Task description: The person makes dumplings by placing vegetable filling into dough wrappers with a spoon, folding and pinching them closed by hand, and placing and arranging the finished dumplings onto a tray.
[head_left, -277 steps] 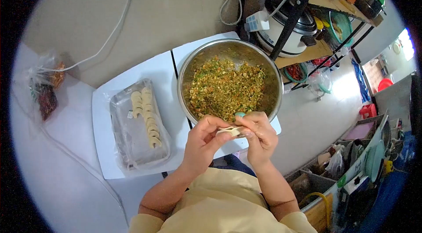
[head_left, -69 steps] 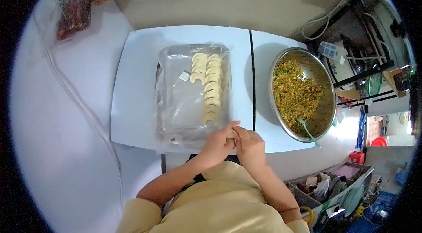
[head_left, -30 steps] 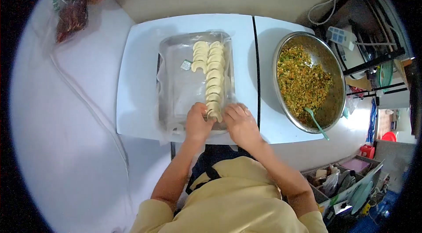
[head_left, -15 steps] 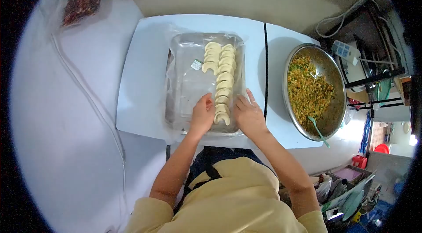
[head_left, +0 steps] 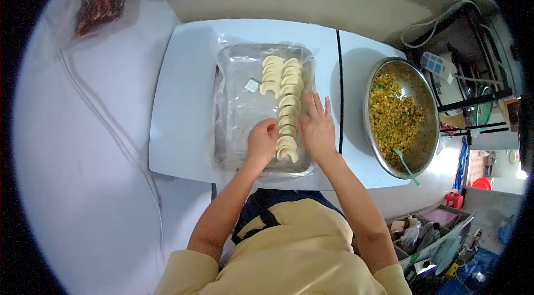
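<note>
Two columns of raw dumplings (head_left: 289, 100) lie overlapping on a plastic-lined metal tray (head_left: 233, 167). The right column is long and runs down the tray; a shorter one sits beside its top. My left hand (head_left: 262, 140) is at the left side of the long column's lower half, its fingers curled inward. What those fingers hold, if anything, is hidden. Along the opposite side of the column lies my right hand (head_left: 318, 128), its fingers stretched out beside the dumplings. A small pale square piece (head_left: 252, 85) rests on the liner left of the short column.
Right of the tray stands a large metal bowl (head_left: 369, 128) of chopped filling (head_left: 392, 111), with a green spoon (head_left: 408, 168) leaning in it. A power strip (head_left: 438, 67) and cords are near the rack at far right. A wall closes off the back of the white table (head_left: 181, 106).
My right hand has slid up along the column and its fingers have straightened. My left hand has moved slightly right, staying beside the dumplings. The view has shifted a little.
</note>
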Available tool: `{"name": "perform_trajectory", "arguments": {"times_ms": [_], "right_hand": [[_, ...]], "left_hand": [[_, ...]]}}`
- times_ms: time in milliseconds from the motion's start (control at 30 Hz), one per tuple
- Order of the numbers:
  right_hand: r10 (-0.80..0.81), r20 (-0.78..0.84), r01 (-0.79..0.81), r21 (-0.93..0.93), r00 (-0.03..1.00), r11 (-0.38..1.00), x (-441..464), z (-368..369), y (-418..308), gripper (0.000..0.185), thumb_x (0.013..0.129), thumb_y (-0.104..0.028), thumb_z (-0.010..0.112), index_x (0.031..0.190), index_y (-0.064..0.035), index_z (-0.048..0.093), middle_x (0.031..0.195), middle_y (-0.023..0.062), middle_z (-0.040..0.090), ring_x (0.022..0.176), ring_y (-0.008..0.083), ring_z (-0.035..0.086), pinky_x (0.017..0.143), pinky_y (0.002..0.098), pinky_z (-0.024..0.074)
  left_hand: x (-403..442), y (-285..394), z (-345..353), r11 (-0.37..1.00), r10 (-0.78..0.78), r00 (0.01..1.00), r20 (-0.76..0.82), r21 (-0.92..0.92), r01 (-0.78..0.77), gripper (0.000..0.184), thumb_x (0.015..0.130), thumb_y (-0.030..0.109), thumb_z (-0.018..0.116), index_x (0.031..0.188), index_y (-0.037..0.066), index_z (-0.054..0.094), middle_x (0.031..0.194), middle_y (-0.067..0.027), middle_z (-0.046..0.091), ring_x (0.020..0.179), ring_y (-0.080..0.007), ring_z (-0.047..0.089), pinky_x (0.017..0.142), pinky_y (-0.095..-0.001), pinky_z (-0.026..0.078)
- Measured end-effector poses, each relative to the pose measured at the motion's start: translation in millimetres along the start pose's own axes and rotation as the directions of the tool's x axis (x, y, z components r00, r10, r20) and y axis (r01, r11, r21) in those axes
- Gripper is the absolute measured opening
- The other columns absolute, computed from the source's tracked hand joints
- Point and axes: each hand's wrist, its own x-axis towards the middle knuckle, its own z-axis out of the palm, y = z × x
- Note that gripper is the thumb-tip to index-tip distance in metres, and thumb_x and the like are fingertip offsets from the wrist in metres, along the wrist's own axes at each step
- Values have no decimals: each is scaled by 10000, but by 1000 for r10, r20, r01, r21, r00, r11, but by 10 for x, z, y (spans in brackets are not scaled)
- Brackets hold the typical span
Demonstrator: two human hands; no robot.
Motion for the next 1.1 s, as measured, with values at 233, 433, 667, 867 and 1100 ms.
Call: {"name": "perform_trajectory", "arguments": {"times_ms": [233, 433, 667, 867, 1100], "right_hand": [[114, 117, -122, 64, 986, 990, -10, 39, -44, 118, 807, -135, 603, 738, -41, 624, 1459, 146, 293, 1375, 295, 228, 1093, 570, 157], [125, 155, -117, -62, 980, 991, -7, 2, -30, 111, 812, -137, 600, 765, -43, 634, 1461, 145, 294, 1375, 287, 234, 1090, 563, 174], [138, 36, -139, 17, 990, 990, 97, 29, 59, 69, 779, -66, 603, 826, -40, 646, 1398, 162, 365, 1330, 301, 311, 1073, 543, 232], [150, -10, -149, 84, 989, 985, 208, 69, 127, 147, 757, -31, 608, 900, -35, 640, 1371, 171, 380, 1313, 311, 328, 1064, 531, 255], [147, 48, -150, 63, 988, 987, 398, 111, 207, 179, 751, -51, 633, 929, -64, 654, 1385, 169, 361, 1310, 315, 329, 1059, 531, 263]], "left_hand": [[122, 34, 106, 998, 24, 1000, -9, 63, -23, 152, 794, 90, 613, 930, 32, 646, 869, -158, 634, 783, -323, 619, 699, -399, 487], [130, 129, 112, 992, 82, 996, -35, 103, -78, 83, 780, 70, 618, 856, 35, 624, 826, -156, 628, 758, -325, 617, 682, -396, 484], [316, 150, 102, 995, 96, 983, -156, 1, -97, 115, 765, 52, 637, 874, 36, 604, 809, -138, 613, 732, -310, 608, 665, -391, 480], [412, 117, 171, 993, 117, 991, -65, -17, -118, 150, 773, 47, 663, 915, 14, 628, 860, -124, 646, 745, -242, 639, 694, -332, 506], [445, 68, 177, 984, 178, 978, -109, 4, -179, 110, 783, 39, 647, 890, 20, 635, 799, -129, 646, 695, -257, 637, 655, -338, 503]]}}
